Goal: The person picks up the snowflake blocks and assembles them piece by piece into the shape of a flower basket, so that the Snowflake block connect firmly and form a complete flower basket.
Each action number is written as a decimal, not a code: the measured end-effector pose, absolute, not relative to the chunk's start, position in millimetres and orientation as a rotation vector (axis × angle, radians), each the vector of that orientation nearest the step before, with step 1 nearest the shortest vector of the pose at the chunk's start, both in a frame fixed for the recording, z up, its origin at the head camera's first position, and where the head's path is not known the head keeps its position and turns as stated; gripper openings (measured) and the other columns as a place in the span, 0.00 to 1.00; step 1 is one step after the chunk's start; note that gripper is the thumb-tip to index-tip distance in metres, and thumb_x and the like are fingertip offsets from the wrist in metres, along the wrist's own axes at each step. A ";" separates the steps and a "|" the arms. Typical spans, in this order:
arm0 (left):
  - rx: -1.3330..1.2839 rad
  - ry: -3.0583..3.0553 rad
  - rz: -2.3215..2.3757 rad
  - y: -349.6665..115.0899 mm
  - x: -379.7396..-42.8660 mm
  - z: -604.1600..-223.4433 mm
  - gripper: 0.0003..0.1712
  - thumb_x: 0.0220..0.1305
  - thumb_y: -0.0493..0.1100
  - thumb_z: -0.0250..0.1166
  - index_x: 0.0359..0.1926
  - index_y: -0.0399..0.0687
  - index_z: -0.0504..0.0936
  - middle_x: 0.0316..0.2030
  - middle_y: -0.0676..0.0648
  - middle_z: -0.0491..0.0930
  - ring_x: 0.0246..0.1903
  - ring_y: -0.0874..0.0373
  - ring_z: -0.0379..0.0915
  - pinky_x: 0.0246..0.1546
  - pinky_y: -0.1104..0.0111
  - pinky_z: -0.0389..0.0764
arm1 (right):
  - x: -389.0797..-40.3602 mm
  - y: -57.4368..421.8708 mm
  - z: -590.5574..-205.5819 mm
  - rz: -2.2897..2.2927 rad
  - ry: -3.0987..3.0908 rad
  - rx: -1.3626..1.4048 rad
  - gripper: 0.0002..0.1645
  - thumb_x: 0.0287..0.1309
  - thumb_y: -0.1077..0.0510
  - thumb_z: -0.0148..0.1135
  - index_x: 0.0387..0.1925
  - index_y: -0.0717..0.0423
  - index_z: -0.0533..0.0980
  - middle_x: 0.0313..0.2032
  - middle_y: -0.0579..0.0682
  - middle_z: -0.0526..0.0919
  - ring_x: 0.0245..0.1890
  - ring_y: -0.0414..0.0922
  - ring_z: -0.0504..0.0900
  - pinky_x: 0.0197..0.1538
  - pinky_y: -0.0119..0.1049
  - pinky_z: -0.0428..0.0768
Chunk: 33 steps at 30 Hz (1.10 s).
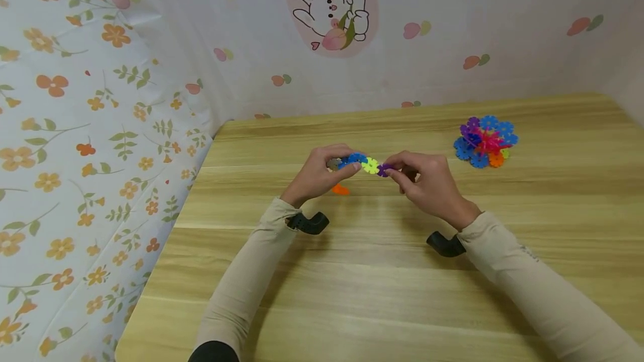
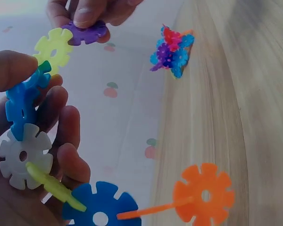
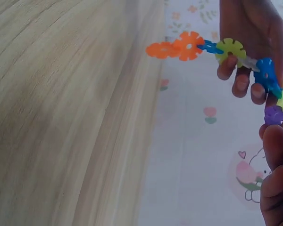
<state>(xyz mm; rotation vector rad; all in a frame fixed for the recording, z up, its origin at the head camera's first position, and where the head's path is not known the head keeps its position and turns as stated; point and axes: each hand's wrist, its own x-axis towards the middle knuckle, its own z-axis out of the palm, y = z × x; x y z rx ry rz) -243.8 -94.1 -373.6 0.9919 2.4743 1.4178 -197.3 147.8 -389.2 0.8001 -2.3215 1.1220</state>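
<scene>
My left hand (image 1: 319, 175) holds a chain of slotted plastic flower discs above the table, its thumb pressing on a blue disc (image 2: 21, 101). Below that in the left wrist view come a whitish disc (image 2: 37, 146), a yellow one (image 2: 54, 186) seen nearly edge-on, a darker blue one (image 2: 92, 200) and an orange disc (image 2: 214, 181). Beyond the thumb, a yellow disc (image 1: 371, 165) sticks out towards my right hand (image 1: 432, 183). Thumb and fingers of that hand pinch a purple disc (image 2: 87, 35), which meets the yellow disc's edge. Whether their slots are fully joined, I cannot tell.
A ball-like cluster of joined flower discs (image 1: 485, 141), blue, purple, pink and orange, stands at the right rear of the wooden table (image 1: 352, 295). Patterned cloth (image 1: 241, 27) hangs behind the table and along its left side.
</scene>
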 end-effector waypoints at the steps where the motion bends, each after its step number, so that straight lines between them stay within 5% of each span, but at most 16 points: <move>1: 0.997 2.472 1.416 -93.7 -243.7 -373.6 0.15 0.70 0.43 0.63 0.54 0.47 0.86 0.46 0.46 0.85 0.42 0.57 0.78 0.48 0.68 0.80 | -197.1 147.7 -389.1 1.118 -2.318 0.806 0.06 0.56 0.70 0.70 0.37 0.60 0.84 0.26 0.50 0.88 0.15 0.29 0.74 0.22 0.20 0.73; 13: 0.970 2.347 1.575 -84.0 -243.0 -379.7 0.09 0.71 0.40 0.62 0.43 0.40 0.86 0.41 0.42 0.83 0.35 0.56 0.75 0.39 0.71 0.79 | -192.7 142.7 -390.3 1.182 -2.208 0.745 0.07 0.55 0.74 0.67 0.35 0.64 0.83 0.18 0.47 0.80 0.14 0.31 0.68 0.20 0.21 0.65; 23: 0.976 2.292 1.587 -86.8 -242.1 -377.2 0.11 0.73 0.41 0.59 0.34 0.41 0.83 0.39 0.39 0.80 0.36 0.38 0.73 0.32 0.67 0.76 | -191.0 143.8 -382.8 1.441 -2.247 0.721 0.04 0.60 0.72 0.64 0.35 0.64 0.81 0.19 0.48 0.78 0.12 0.35 0.71 0.18 0.25 0.69; 33: 1.079 2.371 1.478 -87.6 -238.6 -367.3 0.18 0.70 0.43 0.64 0.59 0.47 0.83 0.52 0.46 0.84 0.45 0.59 0.80 0.45 0.68 0.83 | -188.7 144.1 -376.5 1.089 -2.158 0.821 0.08 0.53 0.75 0.69 0.35 0.65 0.82 0.19 0.48 0.81 0.16 0.32 0.69 0.22 0.21 0.67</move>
